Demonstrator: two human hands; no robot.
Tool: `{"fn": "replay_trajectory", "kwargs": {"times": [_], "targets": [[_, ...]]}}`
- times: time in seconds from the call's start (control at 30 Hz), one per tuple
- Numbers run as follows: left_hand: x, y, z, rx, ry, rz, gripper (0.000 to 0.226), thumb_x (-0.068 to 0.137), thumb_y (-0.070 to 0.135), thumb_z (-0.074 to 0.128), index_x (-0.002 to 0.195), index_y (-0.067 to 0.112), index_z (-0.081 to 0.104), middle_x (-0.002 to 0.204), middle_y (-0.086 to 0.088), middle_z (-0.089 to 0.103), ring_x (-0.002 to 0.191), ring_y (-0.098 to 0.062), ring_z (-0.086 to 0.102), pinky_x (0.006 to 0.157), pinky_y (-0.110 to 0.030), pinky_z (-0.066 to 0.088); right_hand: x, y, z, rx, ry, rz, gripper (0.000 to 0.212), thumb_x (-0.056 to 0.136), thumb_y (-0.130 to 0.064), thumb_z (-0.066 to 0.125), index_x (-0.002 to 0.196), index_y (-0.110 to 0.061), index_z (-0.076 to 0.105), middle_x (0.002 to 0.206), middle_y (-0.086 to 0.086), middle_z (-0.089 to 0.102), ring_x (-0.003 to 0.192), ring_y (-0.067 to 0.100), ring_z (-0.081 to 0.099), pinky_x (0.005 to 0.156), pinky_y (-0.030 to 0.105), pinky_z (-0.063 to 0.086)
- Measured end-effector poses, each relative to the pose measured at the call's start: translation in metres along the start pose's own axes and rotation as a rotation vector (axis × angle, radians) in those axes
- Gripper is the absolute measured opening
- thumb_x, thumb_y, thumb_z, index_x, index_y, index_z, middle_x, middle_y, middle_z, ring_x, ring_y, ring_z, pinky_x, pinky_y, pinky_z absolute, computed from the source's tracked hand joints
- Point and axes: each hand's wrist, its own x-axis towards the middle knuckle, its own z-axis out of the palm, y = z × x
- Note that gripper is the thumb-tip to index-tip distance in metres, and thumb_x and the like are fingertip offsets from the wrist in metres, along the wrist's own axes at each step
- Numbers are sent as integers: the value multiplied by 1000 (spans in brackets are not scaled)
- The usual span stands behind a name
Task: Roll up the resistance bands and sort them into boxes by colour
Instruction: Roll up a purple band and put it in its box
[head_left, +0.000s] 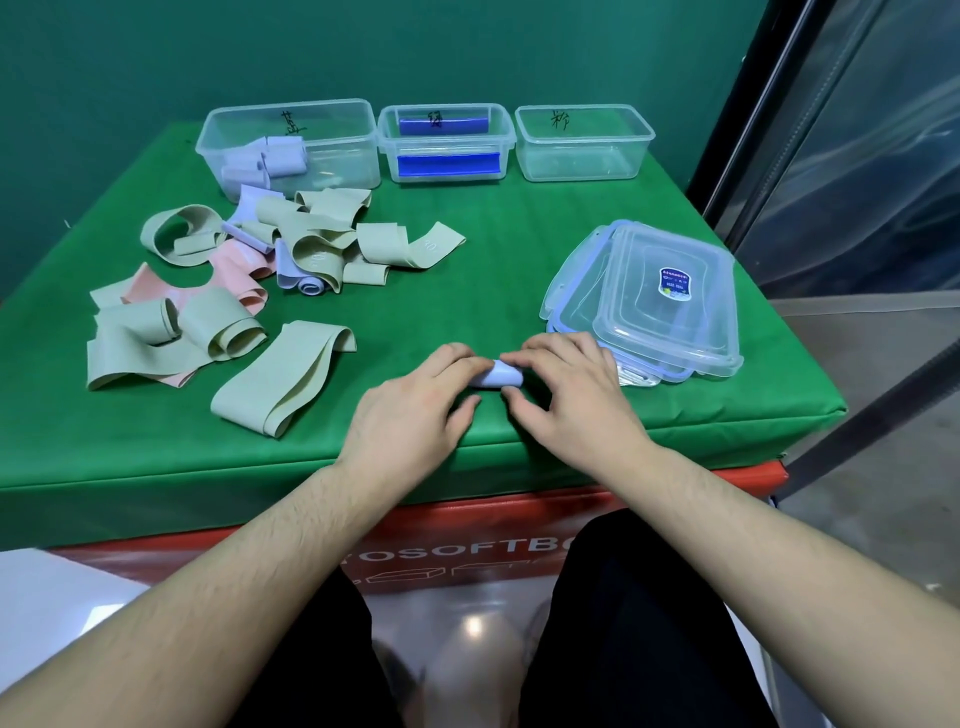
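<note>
A pale lilac band (497, 375), rolled into a short tube, lies on the green mat near its front edge. My left hand (415, 402) grips its left end and my right hand (569, 392) grips its right end, fingers curled over it. A loose pile of green, pink and lilac bands (249, 270) covers the mat's left side. At the back stand three clear boxes: the left box (363, 111) with rolled lilac bands, the middle box (447, 111) with blue strips on its walls, the right box (584, 171) with nothing in it.
Stacked clear lids (670, 306) with blue seals lie right beside my right hand. The green mat (498, 260) ends in a front edge just under my wrists. A dark metal frame (748, 104) rises at the right.
</note>
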Motion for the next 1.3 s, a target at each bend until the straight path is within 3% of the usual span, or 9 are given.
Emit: {"fn": "replay_trajectory", "kwargs": {"times": [0.27, 0.4, 0.53, 0.63, 0.77, 0.9, 1.0, 1.13, 1.3], "targets": [[23, -2, 2, -121, -84, -129, 30, 95, 44, 52, 125, 41, 48, 124, 20, 52, 103, -19, 62, 77, -38, 52, 11, 0, 3, 33, -91, 54, 41, 91, -33, 65, 129, -20, 63, 120, -5, 67, 115, 23, 51, 97, 39, 35], [19, -5, 2, -267, -62, -156, 28, 96, 40, 54, 124, 40, 51, 120, 21, 53, 98, -11, 58, 82, -37, 50, 9, -7, -2, 138, -95, 96, 42, 96, -32, 58, 136, -21, 57, 126, -5, 63, 118, 20, 50, 101, 37, 35], [12, 0, -1, -666, -11, -193, 27, 95, 29, 57, 121, 39, 56, 114, 16, 58, 96, -6, 56, 91, -28, 46, 3, -22, -9, 479, -96, 195, 34, 98, -23, 57, 131, -31, 57, 125, -10, 61, 115, 6, 52, 101, 23, 38], [7, 12, -11, -873, 18, -254, 30, 97, 16, 59, 118, 36, 53, 107, 19, 57, 87, -8, 56, 80, -18, 45, 0, -35, -15, 741, -71, 324, 23, 94, -27, 66, 113, -39, 60, 103, -9, 64, 89, 6, 56, 83, 18, 44], [3, 20, -23, -965, 67, -301, 23, 97, 13, 58, 106, 34, 57, 98, 16, 64, 80, -5, 55, 76, -17, 45, 0, -43, -21, 941, -74, 369, 24, 88, -20, 74, 105, -34, 64, 71, -16, 53, 66, 9, 41, 67, 23, 40], [2, 29, -34, -1005, 79, -345, 16, 99, 18, 55, 102, 33, 60, 92, 5, 66, 73, -9, 58, 71, -24, 48, 1, -50, -30, 1034, -70, 407, 18, 88, -13, 73, 98, -26, 64, 73, -11, 58, 66, 12, 40, 62, 20, 37], [3, 44, -43, -1210, 77, -518, 8, 101, 20, 52, 104, 25, 58, 85, -1, 65, 65, -16, 62, 59, -25, 51, -1, -56, -38, 1026, -41, 423, 17, 86, -14, 75, 93, -23, 61, 78, 1, 58, 66, 11, 42, 61, 18, 36], [1, 64, -52, -1529, 31, -712, 17, 100, 27, 53, 113, 16, 55, 91, 0, 72, 77, -19, 70, 70, -30, 58, -3, -61, -46, 950, 66, 424, 23, 84, -20, 78, 91, -21, 56, 75, -3, 59, 62, 2, 47, 62, 17, 41], [3, 79, -63, -1930, 52, -826, 25, 101, 20, 52, 123, 10, 55, 121, -23, 65, 113, -37, 64, 94, -41, 54, -8, -70, -54, 846, 120, 344, 27, 81, -28, 81, 94, -27, 57, 82, -7, 65, 67, 6, 51, 64, 24, 45]]}}
